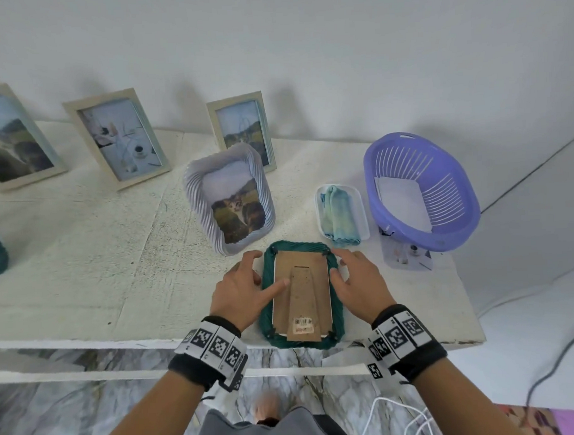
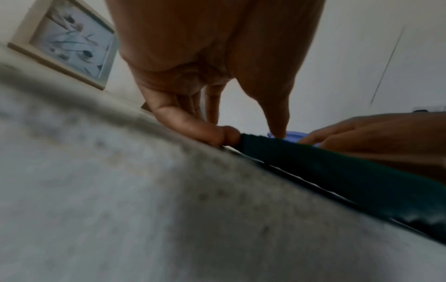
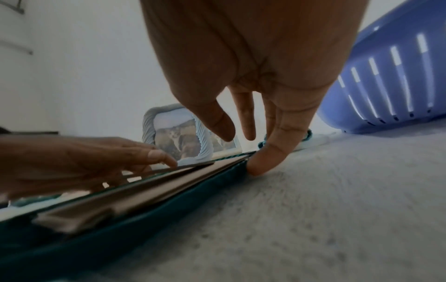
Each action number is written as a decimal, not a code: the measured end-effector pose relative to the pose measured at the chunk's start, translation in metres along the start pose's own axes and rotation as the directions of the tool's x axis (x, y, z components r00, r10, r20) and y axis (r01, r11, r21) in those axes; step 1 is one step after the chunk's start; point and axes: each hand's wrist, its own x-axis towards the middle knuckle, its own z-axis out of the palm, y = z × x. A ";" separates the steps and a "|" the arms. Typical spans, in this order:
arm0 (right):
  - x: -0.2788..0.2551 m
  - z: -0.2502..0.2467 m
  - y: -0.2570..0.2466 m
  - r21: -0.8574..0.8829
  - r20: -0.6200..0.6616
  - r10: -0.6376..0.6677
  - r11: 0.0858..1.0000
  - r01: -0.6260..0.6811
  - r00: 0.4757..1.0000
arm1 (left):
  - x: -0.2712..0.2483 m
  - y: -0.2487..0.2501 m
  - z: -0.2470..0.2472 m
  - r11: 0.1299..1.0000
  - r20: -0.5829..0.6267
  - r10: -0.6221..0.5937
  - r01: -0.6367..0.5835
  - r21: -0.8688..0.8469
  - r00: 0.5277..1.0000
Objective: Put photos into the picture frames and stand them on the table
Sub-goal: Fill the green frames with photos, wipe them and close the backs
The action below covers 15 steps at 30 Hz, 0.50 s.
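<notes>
Pressing green frame (image 1: 268, 285) backing — barcode sticker (image 1: 303, 322), print unreadable

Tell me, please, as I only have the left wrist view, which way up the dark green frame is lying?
Observer: The dark green frame lies face down on the table, with its brown backing board and stand flap facing up.
Operator: Thank you. Where does the left thumb land?
Observer: The left hand rests its thumb on that backing board, near its left edge.
Operator: And the right hand?
Observer: The right hand is spread along the frame's right rim. One of its fingers touches the table right against the frame's edge.
Operator: Is anything standing close by?
Observer: A pale ribbed frame with a cat photo stands just behind it.
</notes>
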 end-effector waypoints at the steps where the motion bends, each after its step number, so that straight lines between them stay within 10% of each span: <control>1: 0.002 0.001 -0.001 -0.038 0.024 -0.027 0.999 0.028 0.999 | 0.000 0.001 0.001 1.000 0.013 0.000 0.000 0.028 1.000; 15: 0.010 0.000 -0.001 -0.411 0.126 -0.123 0.896 0.165 0.984 | 0.001 0.004 0.009 0.988 0.029 -0.021 0.017 0.150 0.999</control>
